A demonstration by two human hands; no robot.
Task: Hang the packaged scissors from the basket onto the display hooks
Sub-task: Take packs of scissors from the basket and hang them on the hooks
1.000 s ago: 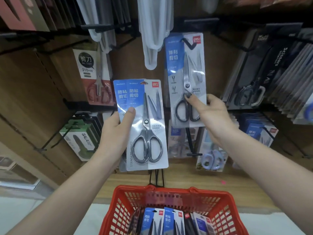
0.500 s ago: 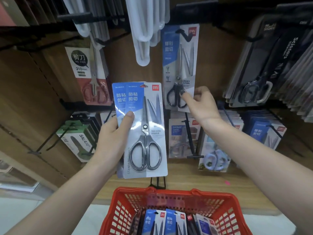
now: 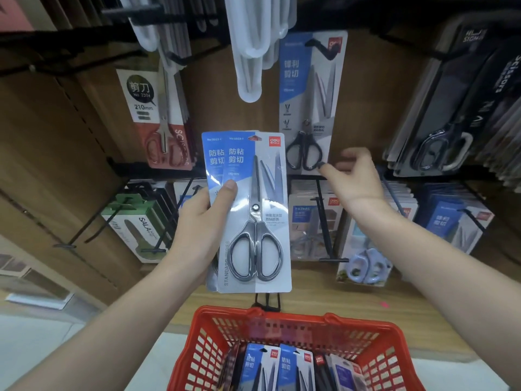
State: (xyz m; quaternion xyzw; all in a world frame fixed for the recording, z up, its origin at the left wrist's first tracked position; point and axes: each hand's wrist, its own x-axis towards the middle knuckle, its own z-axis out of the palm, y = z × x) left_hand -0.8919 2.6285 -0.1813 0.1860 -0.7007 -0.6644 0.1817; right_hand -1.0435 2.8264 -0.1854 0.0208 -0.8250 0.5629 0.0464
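Black-handled scissors pack (image 3: 308,103) now hung, right hand (image 3: 352,176) off.

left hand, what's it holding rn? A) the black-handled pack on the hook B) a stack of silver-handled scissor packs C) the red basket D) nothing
B: the left hand grips a stack of silver-handled scissor packs, thumb pressed on the front; the red basket sits below, untouched, and the black-handled pack hangs on its hook.

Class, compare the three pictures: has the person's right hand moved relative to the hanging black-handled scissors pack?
Yes. The right hand has slid down off the black-handled scissors pack and now sits by its lower right corner, with no grip on it.
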